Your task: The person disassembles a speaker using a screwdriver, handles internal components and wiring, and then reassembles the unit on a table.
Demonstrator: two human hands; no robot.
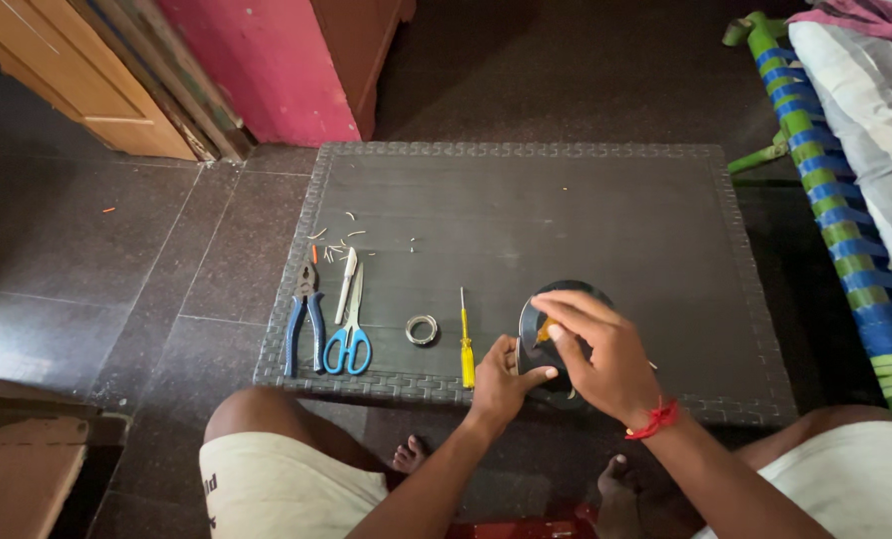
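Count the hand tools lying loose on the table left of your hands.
4. Blue-handled pliers lie farthest left, then a white pen-like tool and blue-handled scissors side by side, then a yellow screwdriver beside the left hand. The hands may hide others.

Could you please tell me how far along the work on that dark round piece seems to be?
Tools are laid out: blue-handled pliers, scissors, a yellow screwdriver and a tape roll, with small scraps beyond them, so some cutting looks done. In hand: the left hand steadies the dark round piece while the right hand works on its face. What remains cannot be judged.
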